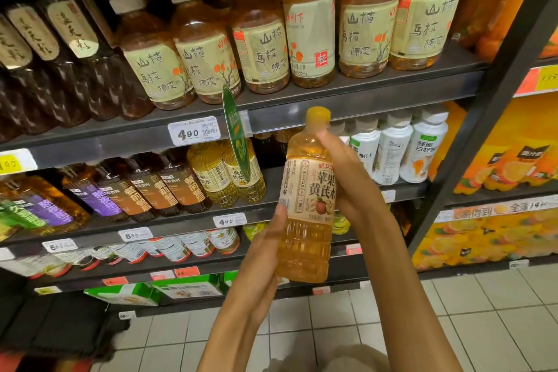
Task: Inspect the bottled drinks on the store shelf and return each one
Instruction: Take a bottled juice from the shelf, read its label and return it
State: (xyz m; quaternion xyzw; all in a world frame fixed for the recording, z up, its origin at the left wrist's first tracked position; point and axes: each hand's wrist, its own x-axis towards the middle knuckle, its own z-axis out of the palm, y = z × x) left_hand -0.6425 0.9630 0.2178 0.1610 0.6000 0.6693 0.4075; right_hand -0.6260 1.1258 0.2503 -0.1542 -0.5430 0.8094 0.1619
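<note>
The bottle [306,199] is held upright in front of the store shelf [362,90], clear of every tier, at the level of the second and third tiers. Its rear face and part of its right side are hidden by the right hand [350,178], whose fingers wrap behind the shoulder and label; only the thumb side of the left hand [265,254] shows, gripping the lower left edge with the thumb pressed against the label margin. The fine print on the label is too small to read. The bottle is clear ribbed plastic with a yellow screw cap, a beige paper-look label bearing an apple picture, and amber liquid filling it to the neck. The top tier carries rounded amber bottles with cream labels [259,51], their upper rows cut off by the frame edge, and dark bottles [72,69] at left. Below stand brown-labelled bottles [178,187], yellow ribbed bottles [226,175] partly covered by a green hanging tag [237,136], and white opaque bottles [392,154]. White price tags [193,131] line the dark metal shelf edges.
</note>
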